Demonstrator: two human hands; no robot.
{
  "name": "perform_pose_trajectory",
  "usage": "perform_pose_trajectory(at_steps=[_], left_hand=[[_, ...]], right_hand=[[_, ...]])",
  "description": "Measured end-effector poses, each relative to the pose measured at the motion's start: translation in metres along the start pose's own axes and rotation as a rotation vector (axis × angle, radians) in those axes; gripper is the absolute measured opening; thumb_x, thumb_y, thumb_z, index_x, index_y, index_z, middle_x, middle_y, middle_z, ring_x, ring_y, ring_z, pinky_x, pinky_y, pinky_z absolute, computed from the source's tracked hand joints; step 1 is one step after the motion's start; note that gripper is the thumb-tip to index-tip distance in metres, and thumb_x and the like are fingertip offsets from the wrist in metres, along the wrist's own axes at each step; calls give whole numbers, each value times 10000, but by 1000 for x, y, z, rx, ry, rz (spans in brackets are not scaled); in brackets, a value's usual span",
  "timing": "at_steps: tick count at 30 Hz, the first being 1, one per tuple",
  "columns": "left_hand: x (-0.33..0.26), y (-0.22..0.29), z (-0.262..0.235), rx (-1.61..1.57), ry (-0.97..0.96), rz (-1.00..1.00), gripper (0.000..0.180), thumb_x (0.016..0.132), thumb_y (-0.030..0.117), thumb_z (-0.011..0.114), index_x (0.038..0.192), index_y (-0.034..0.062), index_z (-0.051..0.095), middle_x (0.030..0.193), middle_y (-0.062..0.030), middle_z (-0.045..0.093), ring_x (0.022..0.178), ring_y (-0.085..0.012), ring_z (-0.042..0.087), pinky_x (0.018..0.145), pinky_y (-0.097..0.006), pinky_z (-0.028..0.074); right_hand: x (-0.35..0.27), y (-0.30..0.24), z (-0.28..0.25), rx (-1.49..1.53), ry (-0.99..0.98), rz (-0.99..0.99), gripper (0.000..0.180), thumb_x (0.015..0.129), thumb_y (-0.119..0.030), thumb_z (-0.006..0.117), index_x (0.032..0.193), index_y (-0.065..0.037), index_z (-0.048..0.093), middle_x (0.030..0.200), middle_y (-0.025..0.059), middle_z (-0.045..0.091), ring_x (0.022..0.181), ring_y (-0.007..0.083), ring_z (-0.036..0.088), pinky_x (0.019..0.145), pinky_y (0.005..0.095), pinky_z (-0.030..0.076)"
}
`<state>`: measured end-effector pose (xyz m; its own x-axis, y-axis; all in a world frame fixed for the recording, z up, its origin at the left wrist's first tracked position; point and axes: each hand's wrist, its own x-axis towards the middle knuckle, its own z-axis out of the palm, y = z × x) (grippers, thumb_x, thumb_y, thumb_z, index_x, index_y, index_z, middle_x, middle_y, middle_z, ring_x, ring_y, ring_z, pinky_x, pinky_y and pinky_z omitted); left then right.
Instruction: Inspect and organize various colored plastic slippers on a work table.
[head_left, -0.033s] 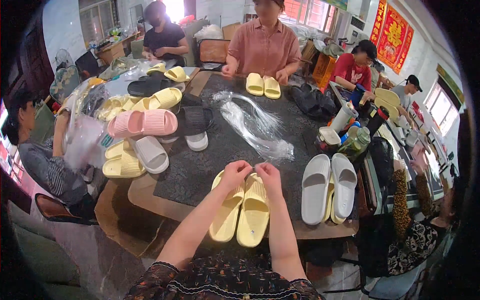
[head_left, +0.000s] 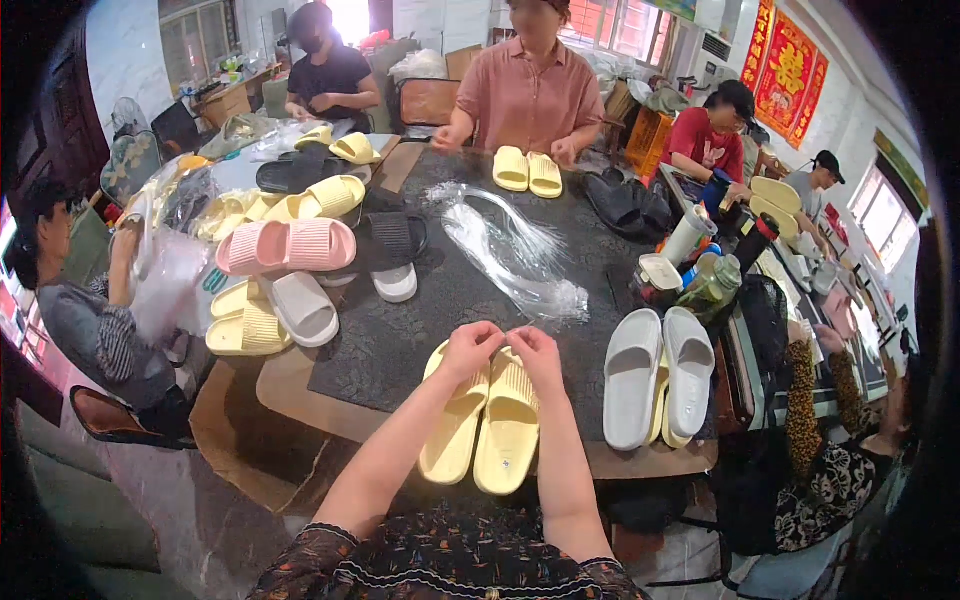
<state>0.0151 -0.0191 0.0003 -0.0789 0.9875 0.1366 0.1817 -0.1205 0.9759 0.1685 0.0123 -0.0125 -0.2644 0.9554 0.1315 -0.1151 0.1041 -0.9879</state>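
Item under inspection: 1 pair of yellow slippers (head_left: 507,440), lying side by side at the near edge of the table (head_left: 365,355), soles down, toes pointing away from the wearer, heels overhanging the edge.

Hands: the left hand (head_left: 471,350) and the right hand (head_left: 535,352) meet above the toe ends, forearms along the outer sides of the pair. The fingers of both are bent with tips drawn together, nearly touching each other. Whether a thin strand is pinched between them cannot be told.

Handling, as judged: light, moulded foam-like material, soft and springy, not fragile. The ribbed straps should give good purchase; the smooth footbeds may slide. Best hold: both inner edges together at the straps, or the thick soles from the outer sides.

Surroundings: a bundle of clear strands (head_left: 490,255) lies loosely fanned beyond the hands; it looks slippery and liable to tangle. To the right, 2 grey slippers (head_left: 631,390) rest on yellow footwear, with a green jar (head_left: 712,285) behind. To the left, a pink pair (head_left: 285,246), 1 grey slipper (head_left: 303,308) and a yellow pair (head_left: 245,320) crowd together. These clusters limit sideways room; nothing stands on the pair itself.
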Motion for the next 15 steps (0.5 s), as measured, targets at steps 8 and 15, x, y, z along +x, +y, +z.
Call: perform_pose_trajectory(at_steps=[8,15], left_hand=[[5,-16,0,37,41,101,172,836,197,624,836,26,645,662,-13,605,613,-73,533,578,-260,437],[6,-18,1,36,66,120,169,833,198,629,829,31,651,651,-22,607,605,-79,532,569,-260,434]], right_hand=[[0,-2,1,37,100,-12,115,860,-136,641,885,-24,649,751,-46,584,669,29,502,615,181,401],[2,3,-5,148,218,51,133,853,-149,649,880,-20,647,763,-24,605,696,37,530,635,189,422]])
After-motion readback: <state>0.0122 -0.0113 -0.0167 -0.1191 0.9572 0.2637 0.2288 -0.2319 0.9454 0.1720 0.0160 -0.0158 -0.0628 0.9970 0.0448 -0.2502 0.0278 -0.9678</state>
